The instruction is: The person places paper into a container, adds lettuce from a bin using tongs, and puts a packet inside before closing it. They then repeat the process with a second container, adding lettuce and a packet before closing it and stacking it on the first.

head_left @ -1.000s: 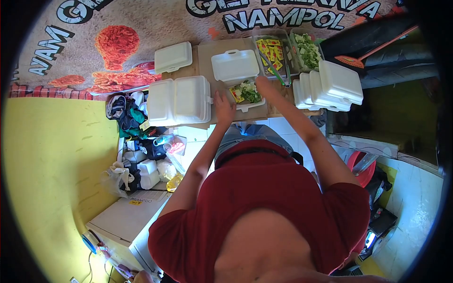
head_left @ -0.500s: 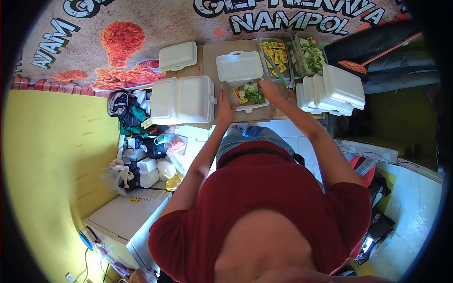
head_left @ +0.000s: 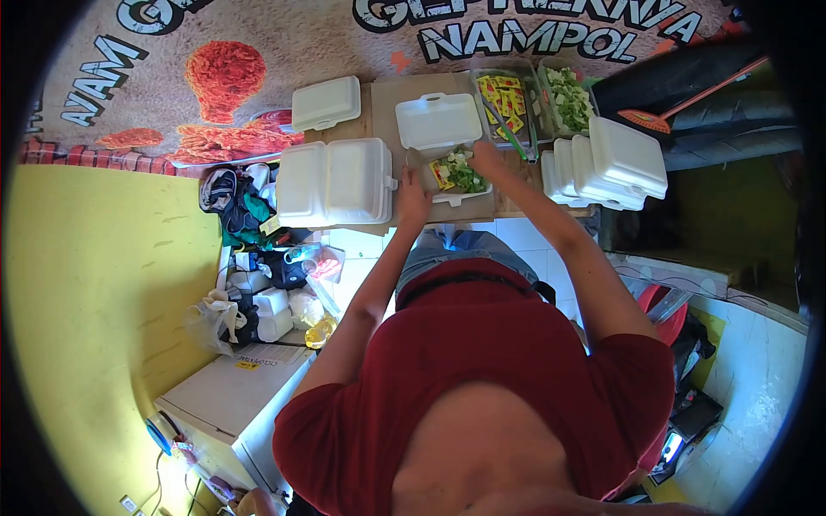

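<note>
An open white foam box (head_left: pixel 440 123) lies on the brown table (head_left: pixel 379 112), its lid tipped back. Its tray holds green vegetables (head_left: pixel 465 175) and a yellow sachet (head_left: pixel 441 175). My left hand (head_left: pixel 412 199) rests at the tray's left edge, fingers touching the foam. My right hand (head_left: pixel 485 158) sits over the tray's far right corner, fingers down on the greens; whether it pinches anything I cannot tell.
A stack of closed foam boxes (head_left: pixel 334 181) sits left of the tray, one more closed foam box (head_left: pixel 325 103) behind it. More stacked foam boxes (head_left: pixel 609 162) stand at right. Clear tubs hold yellow sachets (head_left: pixel 502 101) and chopped greens (head_left: pixel 570 96). Bags and clutter (head_left: pixel 258 258) fill the floor at left.
My right hand has stayed over the tray's far right corner, shifting only slightly. My left hand keeps its place at the tray's left edge. The view has drifted a little.
</note>
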The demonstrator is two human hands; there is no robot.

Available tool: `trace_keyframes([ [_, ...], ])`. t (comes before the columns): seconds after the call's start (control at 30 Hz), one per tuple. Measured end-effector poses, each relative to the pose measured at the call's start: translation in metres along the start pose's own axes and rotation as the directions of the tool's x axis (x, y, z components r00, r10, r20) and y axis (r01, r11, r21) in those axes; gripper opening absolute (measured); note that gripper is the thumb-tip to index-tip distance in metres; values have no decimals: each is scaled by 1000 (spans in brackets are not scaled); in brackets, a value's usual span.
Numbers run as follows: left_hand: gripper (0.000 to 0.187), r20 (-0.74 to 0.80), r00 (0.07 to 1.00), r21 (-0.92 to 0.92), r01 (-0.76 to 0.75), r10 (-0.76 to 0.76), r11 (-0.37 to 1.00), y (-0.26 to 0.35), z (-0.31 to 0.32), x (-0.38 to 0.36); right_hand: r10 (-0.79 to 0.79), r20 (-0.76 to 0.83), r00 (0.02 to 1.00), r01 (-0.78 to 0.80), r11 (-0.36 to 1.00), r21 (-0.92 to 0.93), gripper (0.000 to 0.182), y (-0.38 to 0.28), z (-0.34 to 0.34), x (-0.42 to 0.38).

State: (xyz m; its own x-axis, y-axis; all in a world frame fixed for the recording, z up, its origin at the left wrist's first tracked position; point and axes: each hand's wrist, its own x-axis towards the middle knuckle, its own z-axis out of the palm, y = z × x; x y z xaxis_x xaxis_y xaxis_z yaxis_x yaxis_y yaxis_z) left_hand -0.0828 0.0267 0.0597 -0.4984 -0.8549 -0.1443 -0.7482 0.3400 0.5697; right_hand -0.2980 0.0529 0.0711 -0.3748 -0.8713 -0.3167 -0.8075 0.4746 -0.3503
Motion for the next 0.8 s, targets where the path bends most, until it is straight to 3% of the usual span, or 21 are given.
trace_keyframes([
  [0.17, 57, -20, 1000, 193, -12, 16, 981, 4, 10, -2, -21, -78, 997, 17, 999, -48, 18, 9, 22, 12],
  [0.27, 57, -68, 998, 229, -3, 19, 973, 0, 23, 1, -80, -8, 997, 77, 981, -178, 15, 15, 34, 21],
  [0.37, 56, -47, 999, 209, 3, 7, 978, 1, 23, 1, -95, -2, 996, 93, 981, -168, 14, 15, 33, 19],
  [0.47, 56, -64, 997, 119, -31, 39, 992, -2, 22, -3, -106, -30, 994, 103, 992, -69, 12, -11, -9, 5],
  [0.57, 56, -116, 987, 152, -94, 112, 984, 13, 2, -15, -160, -24, 987, 160, 987, -2, 19, -30, -51, 32],
  [0.63, 61, -120, 984, 105, -120, 132, 987, 14, 0, -20, -244, -88, 966, 250, 966, 62, 34, -30, -64, 64],
  [0.73, 71, -112, 992, -50, -65, 59, 997, 19, -4, -26, -424, -262, 867, 431, 902, -32, 48, -26, -55, 114],
  [0.8, 77, -91, 996, -189, -28, 11, 982, 16, -3, -30, -445, -282, 850, 436, 895, -97, 50, -23, -40, 140],
])
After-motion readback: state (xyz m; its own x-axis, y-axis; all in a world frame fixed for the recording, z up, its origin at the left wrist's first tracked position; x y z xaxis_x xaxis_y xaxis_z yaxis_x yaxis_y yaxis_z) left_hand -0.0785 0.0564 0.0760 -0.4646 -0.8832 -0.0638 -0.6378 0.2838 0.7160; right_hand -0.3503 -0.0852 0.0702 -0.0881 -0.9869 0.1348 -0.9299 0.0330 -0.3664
